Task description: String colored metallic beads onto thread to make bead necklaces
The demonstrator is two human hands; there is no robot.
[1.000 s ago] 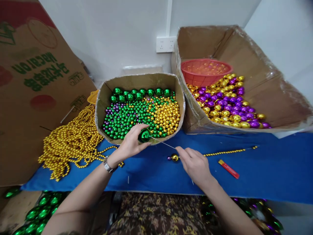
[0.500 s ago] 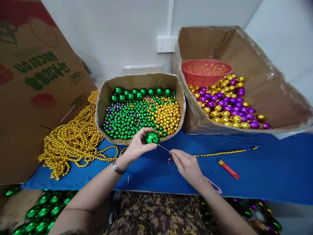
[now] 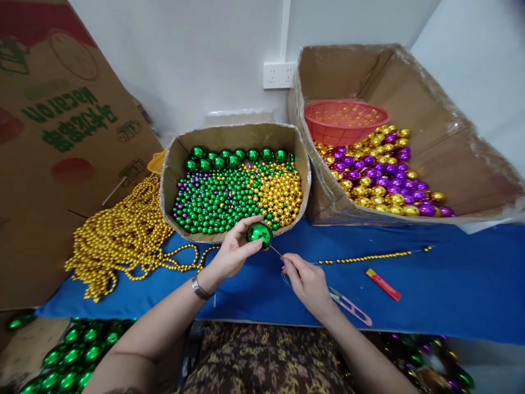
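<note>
Between thumb and fingers, my left hand point(image 3: 234, 251) grips a large shiny green ball point(image 3: 259, 234) just in front of the bead box. A thin needle point(image 3: 276, 251) runs from the ball's lower right side to my right hand point(image 3: 305, 282), whose fingertips pinch it. Below those fingertips hangs a loop of thin thread point(image 3: 285, 278) with a small purple bead, partly hidden. A strand of small gold beads point(image 3: 369, 256) stretches over the blue cloth point(image 3: 254, 298) to the right.
A cardboard box point(image 3: 235, 131) holds green, gold and purple beads. To its right, a bigger carton point(image 3: 344, 65) contains gold and purple balls and a red basket point(image 3: 346, 126). Gold bead strings point(image 3: 123, 235) lie left; pink thread snips point(image 3: 353, 307) and a red-yellow stick-like item point(image 3: 383, 284) lie right.
The green ball and my left hand have shifted slightly right and down. My right hand has moved a little left, uncovering more of the pink snips.
</note>
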